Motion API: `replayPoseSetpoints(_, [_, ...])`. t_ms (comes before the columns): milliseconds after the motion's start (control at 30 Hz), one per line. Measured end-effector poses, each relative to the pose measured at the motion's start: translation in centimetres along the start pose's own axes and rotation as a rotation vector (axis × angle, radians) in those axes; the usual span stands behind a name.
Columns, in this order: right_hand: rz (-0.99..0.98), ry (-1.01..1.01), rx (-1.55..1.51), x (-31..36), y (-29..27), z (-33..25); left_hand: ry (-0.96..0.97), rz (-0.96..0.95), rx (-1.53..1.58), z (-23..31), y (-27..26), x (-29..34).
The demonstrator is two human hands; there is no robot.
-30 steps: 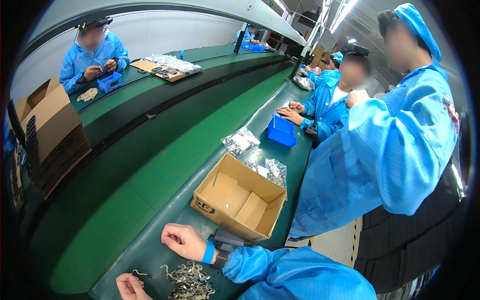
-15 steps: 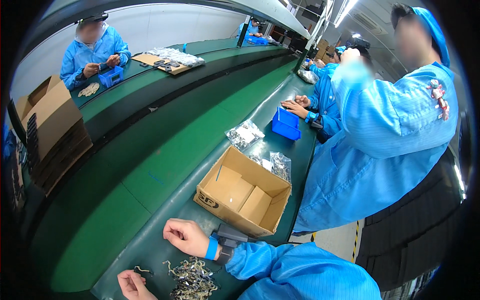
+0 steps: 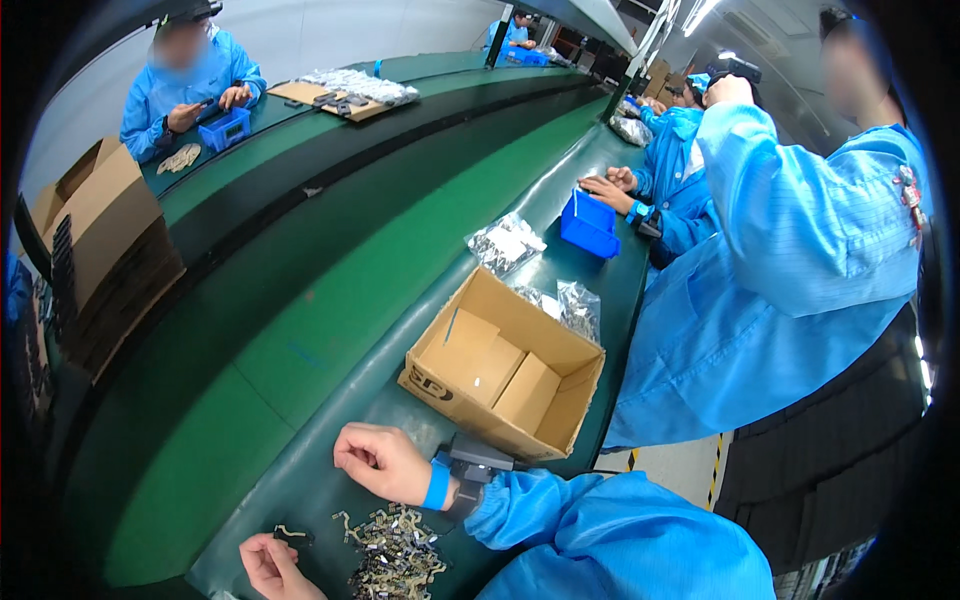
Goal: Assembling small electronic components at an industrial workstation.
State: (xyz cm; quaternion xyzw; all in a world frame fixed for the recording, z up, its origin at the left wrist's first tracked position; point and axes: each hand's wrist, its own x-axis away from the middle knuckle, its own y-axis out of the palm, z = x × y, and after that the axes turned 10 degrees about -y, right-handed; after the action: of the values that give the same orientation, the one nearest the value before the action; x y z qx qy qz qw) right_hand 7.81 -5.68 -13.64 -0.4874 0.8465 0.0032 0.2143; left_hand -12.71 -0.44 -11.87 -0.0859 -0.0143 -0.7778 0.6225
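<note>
Dark green workbench (image 3: 308, 485) runs away toward one o'clock, cardboard box (image 3: 545, 335) sitting at two o'clock from my right hand (image 3: 388, 466), whose fingers curl loosely inward. Left hand (image 3: 277, 570) is curled too, small pale strip (image 3: 290, 531) near its fingertips at twelve, tangled pile of strips (image 3: 397, 556) at three; whether either pinches anything, I can't tell.

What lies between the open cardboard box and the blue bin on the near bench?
Clear plastic bags of small parts lie between the open cardboard box and the blue bin, one partly hidden by the box; the head view shows this.
</note>
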Motion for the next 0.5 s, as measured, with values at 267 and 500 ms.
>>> replayPoseSetpoints(267, [-0.021, 0.023, 0.028, -0.25, -0.49, -0.03, -0.012, 0.013, 0.019, -0.03, 0.64, -0.29])
replayPoseSetpoints(500, [-0.032, 0.018, 0.012, -0.29, -0.16, -0.08, 0.002, -0.008, -0.021, 0.02, 0.22, -0.27])
